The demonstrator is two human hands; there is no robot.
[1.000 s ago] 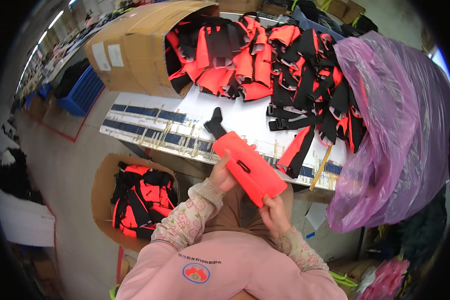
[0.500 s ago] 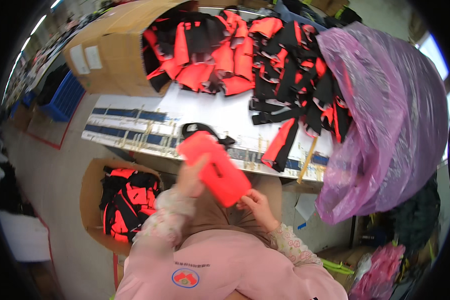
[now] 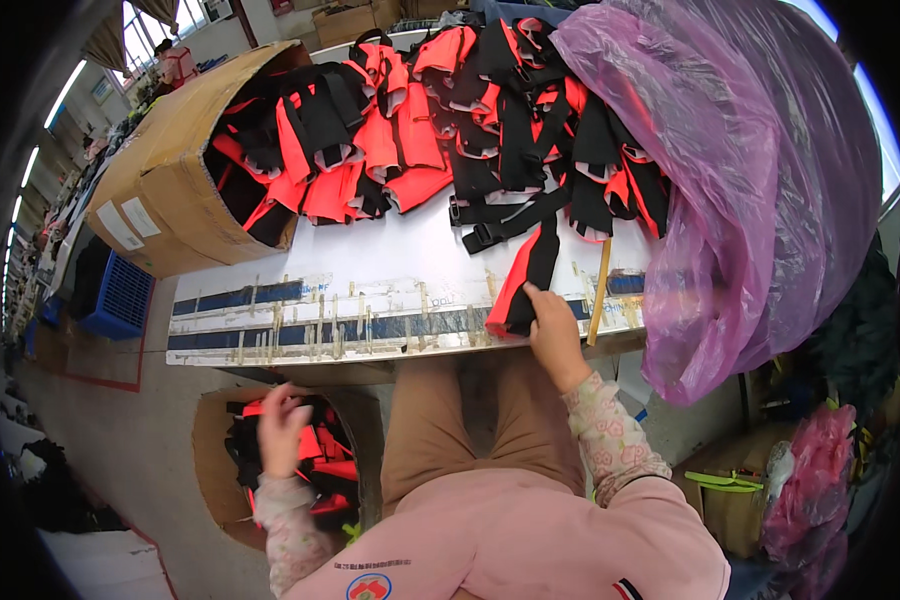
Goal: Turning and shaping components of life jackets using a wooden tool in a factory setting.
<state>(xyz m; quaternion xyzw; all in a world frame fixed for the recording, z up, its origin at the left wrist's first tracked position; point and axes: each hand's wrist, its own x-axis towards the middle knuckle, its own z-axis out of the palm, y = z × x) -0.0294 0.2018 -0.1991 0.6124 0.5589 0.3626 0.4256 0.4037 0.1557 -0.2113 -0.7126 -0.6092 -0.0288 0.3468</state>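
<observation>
At the front edge of the table, my right hand (image 3: 558, 340) has its fingers closed on the edge of a coral-and-black fabric piece (image 3: 523, 280), which lies flat. My left hand (image 3: 282, 435) is raised over an open carton (image 3: 215, 440) on the floor, slightly blurred, its fingers apart and nothing in them. Inside the carton lie several coral and black pieces (image 3: 330, 450), partly hidden by that hand. A large heap of similar pieces (image 3: 410, 130) spreads over the far side of the table, with black straps and buckles (image 3: 485, 235) at its near edge.
A big cardboard box (image 3: 160, 190) lies on its side at the table's left. A purple plastic bag (image 3: 750, 200) bulges over the right end. A yellow strip (image 3: 600, 290) lies on the white tabletop (image 3: 370, 270). A blue crate (image 3: 120, 295) stands on the floor at left.
The coral piece held in both hands is gone from them. My left hand has moved left, over the carton; my right hand has moved up to a piece on the table. The view has shifted.
</observation>
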